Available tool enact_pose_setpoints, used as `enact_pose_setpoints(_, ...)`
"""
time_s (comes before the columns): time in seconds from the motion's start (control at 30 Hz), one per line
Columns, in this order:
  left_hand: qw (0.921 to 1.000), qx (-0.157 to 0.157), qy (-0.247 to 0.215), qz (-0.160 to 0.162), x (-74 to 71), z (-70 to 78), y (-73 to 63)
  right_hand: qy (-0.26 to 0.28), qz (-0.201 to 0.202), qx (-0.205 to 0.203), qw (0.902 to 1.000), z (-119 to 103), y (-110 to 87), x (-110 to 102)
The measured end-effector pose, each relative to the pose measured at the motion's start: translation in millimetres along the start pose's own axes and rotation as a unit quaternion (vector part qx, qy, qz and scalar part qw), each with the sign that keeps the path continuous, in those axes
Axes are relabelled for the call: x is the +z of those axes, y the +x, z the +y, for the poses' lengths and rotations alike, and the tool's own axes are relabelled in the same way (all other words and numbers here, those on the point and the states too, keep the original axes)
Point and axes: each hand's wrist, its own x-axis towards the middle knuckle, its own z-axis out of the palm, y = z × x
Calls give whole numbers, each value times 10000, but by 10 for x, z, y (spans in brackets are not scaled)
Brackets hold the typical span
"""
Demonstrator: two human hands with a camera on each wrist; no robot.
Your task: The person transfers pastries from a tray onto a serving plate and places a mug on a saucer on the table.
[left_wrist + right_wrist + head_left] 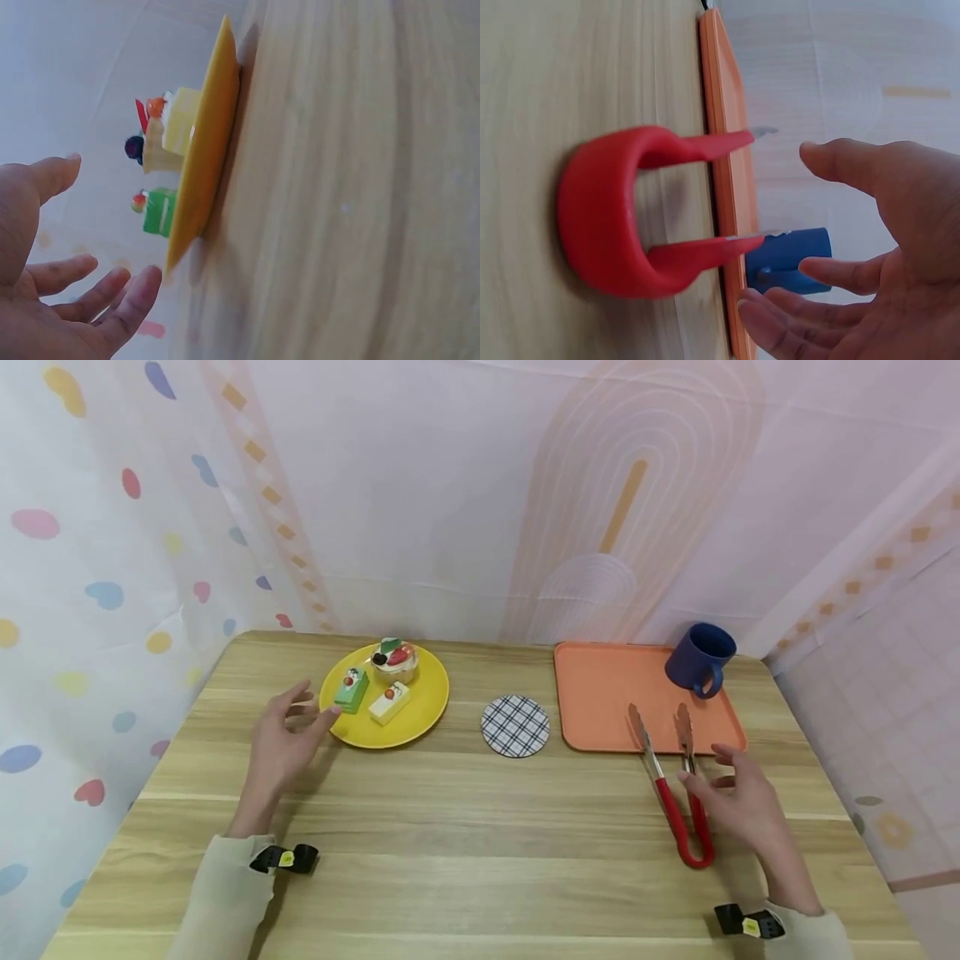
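My left hand (285,737) hovers at the left rim of a yellow plate (420,710), fingers spread and holding nothing. On the plate sit a green cake slice (351,691), a pale yellow cake slice (389,702) and a fruit-topped cupcake (394,667). In the left wrist view the fingertips (146,289) are close to the plate's edge. My right hand (738,797), empty with fingers apart, is just over and right of red-handled tongs (672,810). The tongs' metal tips lie over an orange tray (600,693), their arms spread apart.
A dark blue mug (693,656) stands at the tray's back right corner, handle toward the front. Between plate and tray lies a round checked coaster (515,727). Patterned cloth (420,510) hangs behind the wooden table (450,852) and along both sides.
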Motion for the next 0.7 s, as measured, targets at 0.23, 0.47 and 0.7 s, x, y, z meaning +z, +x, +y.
enact_pose_setpoints(0.23, 9977, 599, 276, 184, 46, 168, -57, 27, 146, -308, 9994, 40, 46, -60)
enact_pose_setpoints(0.47, 9935, 1104, 235, 159, 163, 292, -111, 75, 420, -452, 9981, 33, 110, -136)
enact_pose_setpoints(0.7, 9868, 1616, 28, 92, 306, 395, -174, 367, 731, -696, 9942, 27, 197, -205)
